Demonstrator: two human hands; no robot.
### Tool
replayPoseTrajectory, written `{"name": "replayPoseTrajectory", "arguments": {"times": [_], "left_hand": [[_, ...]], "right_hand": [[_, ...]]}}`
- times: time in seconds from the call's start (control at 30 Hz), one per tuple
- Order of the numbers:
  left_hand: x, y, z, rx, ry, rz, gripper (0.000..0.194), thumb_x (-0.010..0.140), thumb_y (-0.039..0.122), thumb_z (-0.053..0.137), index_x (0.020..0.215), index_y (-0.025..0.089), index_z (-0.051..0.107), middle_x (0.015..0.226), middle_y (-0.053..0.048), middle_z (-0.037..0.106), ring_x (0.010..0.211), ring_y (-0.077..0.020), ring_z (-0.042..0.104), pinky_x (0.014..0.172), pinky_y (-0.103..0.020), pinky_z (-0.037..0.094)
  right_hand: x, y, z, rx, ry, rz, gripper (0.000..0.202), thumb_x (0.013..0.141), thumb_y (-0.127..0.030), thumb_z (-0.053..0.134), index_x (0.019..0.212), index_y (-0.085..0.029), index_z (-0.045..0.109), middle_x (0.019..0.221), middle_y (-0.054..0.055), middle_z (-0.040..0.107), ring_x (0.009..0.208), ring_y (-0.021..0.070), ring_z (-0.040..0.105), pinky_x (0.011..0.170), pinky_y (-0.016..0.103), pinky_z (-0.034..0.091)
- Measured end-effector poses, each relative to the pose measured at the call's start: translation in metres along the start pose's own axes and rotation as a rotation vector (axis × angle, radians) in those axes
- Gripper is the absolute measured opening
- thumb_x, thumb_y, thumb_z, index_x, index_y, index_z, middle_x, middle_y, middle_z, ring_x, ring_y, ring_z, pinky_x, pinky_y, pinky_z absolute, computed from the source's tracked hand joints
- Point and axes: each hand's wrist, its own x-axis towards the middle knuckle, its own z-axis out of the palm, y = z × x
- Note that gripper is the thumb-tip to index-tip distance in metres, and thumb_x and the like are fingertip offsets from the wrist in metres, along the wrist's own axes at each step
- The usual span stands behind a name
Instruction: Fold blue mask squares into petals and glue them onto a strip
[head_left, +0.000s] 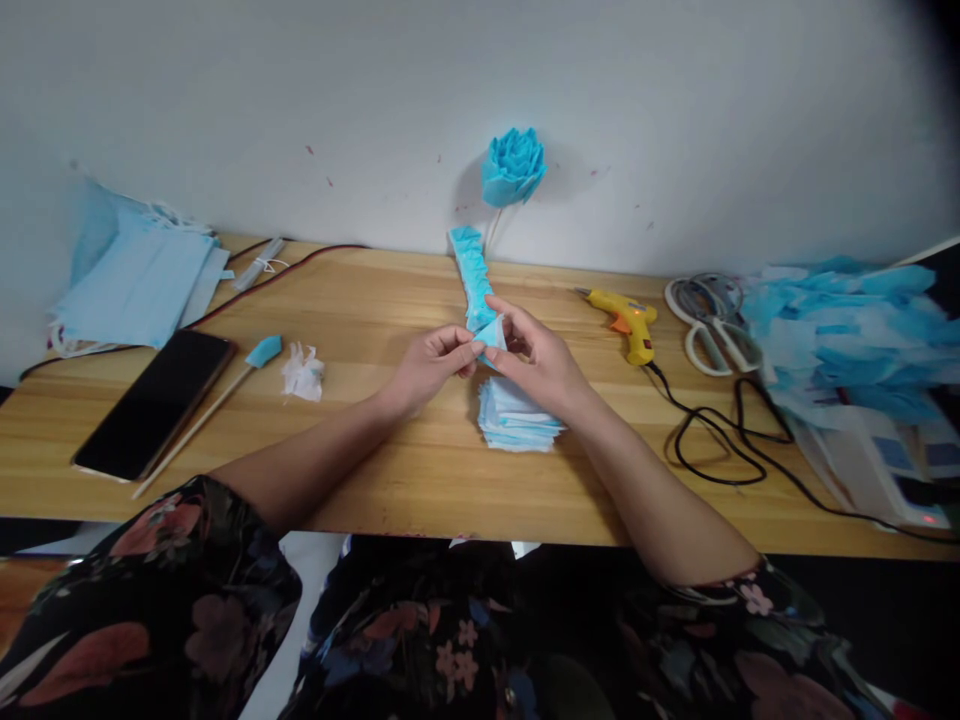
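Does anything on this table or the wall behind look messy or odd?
A crumpled white scrap lies loose beside the stick, looking untidy next to the stacked blue pieces. Small reddish marks also spot the otherwise plain wall.

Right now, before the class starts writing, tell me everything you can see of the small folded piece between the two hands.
The folded piece is pale blue, whiter toward its right edge, and looks like thin, soft fabric. Its top narrows to a point. The left hand pinches it low on the left; the right hand holds its right side. It sits between a pleated blue strip and a stack; whether it touches the strip is unclear.
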Motion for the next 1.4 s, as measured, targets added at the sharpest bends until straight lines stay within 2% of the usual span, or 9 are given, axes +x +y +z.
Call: {"name": "replayPoseTrajectory", "arguments": {"times": [0.33, 0.5, 0.6, 0.7, 0.8, 0.93, 1.03, 1.2, 1.4], "left_hand": [[0.0, 0.001, 0.0, -0.029, -0.027, -0.019, 0.045, 0.077, 0.058, 0.084, 0.08, 0.017, 0.065, 0.064, 0.003, 0.062, 0.06, -0.009, 0.053, 0.063, -0.025, 0.044], [0.001, 0.0, -0.002, -0.079, -0.013, -0.043, 0.042, 0.074, 0.052, 0.089, 0.078, 0.017, 0.065, 0.065, 0.003, 0.063, 0.06, -0.0084, 0.054, 0.064, -0.024, 0.044], [0.002, 0.0, -0.003, -0.142, 0.028, -0.064, 0.037, 0.078, 0.046, 0.087, 0.076, 0.017, 0.065, 0.063, 0.003, 0.064, 0.059, -0.0085, 0.055, 0.063, -0.024, 0.044], [0.002, 0.003, -0.004, -0.231, 0.032, -0.094, 0.033, 0.082, 0.039, 0.085, 0.075, 0.017, 0.063, 0.063, 0.002, 0.064, 0.059, -0.0085, 0.056, 0.063, -0.023, 0.044], [0.002, 0.006, -0.005, -0.301, 0.024, -0.107, 0.032, 0.083, 0.036, 0.084, 0.075, 0.016, 0.061, 0.063, 0.002, 0.064, 0.059, -0.0087, 0.056, 0.063, -0.023, 0.044], [0.003, 0.006, -0.007, -0.335, 0.028, -0.125, 0.032, 0.084, 0.037, 0.084, 0.075, 0.017, 0.06, 0.063, 0.002, 0.064, 0.058, -0.0091, 0.056, 0.063, -0.024, 0.044], [0.004, 0.006, -0.008, -0.331, 0.031, -0.133, 0.034, 0.083, 0.039, 0.084, 0.074, 0.017, 0.06, 0.063, 0.002, 0.063, 0.059, -0.0094, 0.057, 0.064, -0.025, 0.045], [0.003, 0.006, -0.008, -0.324, 0.024, -0.132, 0.034, 0.083, 0.04, 0.084, 0.075, 0.017, 0.06, 0.064, 0.002, 0.063, 0.061, -0.009, 0.057, 0.065, -0.025, 0.045], [0.003, 0.007, -0.007, -0.303, 0.018, -0.149, 0.033, 0.084, 0.039, 0.084, 0.075, 0.017, 0.062, 0.063, 0.002, 0.062, 0.059, -0.0088, 0.056, 0.064, -0.024, 0.044]], "right_hand": [[0.0, 0.001, 0.0, 0.034, 0.014, 0.01, 0.06, 0.09, -0.031, 0.066, 0.149, -0.026, 0.056, 0.093, 0.001, 0.067, 0.082, 0.0181, 0.062, 0.081, 0.037, 0.055], [0.0, -0.002, -0.004, 0.11, -0.001, -0.013, 0.062, 0.09, -0.044, 0.071, 0.149, -0.028, 0.057, 0.097, 0.002, 0.07, 0.085, 0.0193, 0.066, 0.085, 0.04, 0.058], [0.001, -0.004, -0.016, 0.178, 0.061, -0.001, 0.06, 0.095, -0.057, 0.065, 0.148, -0.032, 0.056, 0.107, 0.006, 0.074, 0.097, 0.0227, 0.07, 0.093, 0.044, 0.059], [0.004, -0.004, -0.028, 0.178, 0.143, -0.002, 0.055, 0.096, -0.062, 0.062, 0.143, -0.034, 0.06, 0.119, 0.007, 0.075, 0.113, 0.0253, 0.069, 0.102, 0.048, 0.057], [0.007, 0.001, -0.033, 0.116, 0.157, -0.036, 0.046, 0.093, -0.055, 0.068, 0.133, -0.033, 0.065, 0.125, 0.006, 0.074, 0.122, 0.0257, 0.067, 0.105, 0.048, 0.055], [0.007, 0.003, -0.031, 0.006, 0.129, -0.117, 0.024, 0.092, -0.036, 0.069, 0.115, -0.031, 0.07, 0.133, 0.004, 0.071, 0.128, 0.025, 0.064, 0.106, 0.048, 0.055], [0.005, -0.001, -0.03, -0.109, 0.106, -0.199, 0.016, 0.09, -0.025, 0.069, 0.105, -0.03, 0.07, 0.138, 0.004, 0.069, 0.132, 0.0271, 0.062, 0.111, 0.054, 0.051], [0.005, -0.004, -0.029, -0.262, 0.063, -0.311, 0.015, 0.087, -0.022, 0.075, 0.099, -0.031, 0.071, 0.139, 0.003, 0.068, 0.136, 0.0308, 0.059, 0.119, 0.061, 0.041], [0.006, -0.001, -0.025, -0.25, 0.041, -0.4, 0.014, 0.09, -0.023, 0.075, 0.099, -0.034, 0.075, 0.139, 0.002, 0.066, 0.135, 0.0303, 0.059, 0.116, 0.059, 0.043]]}}
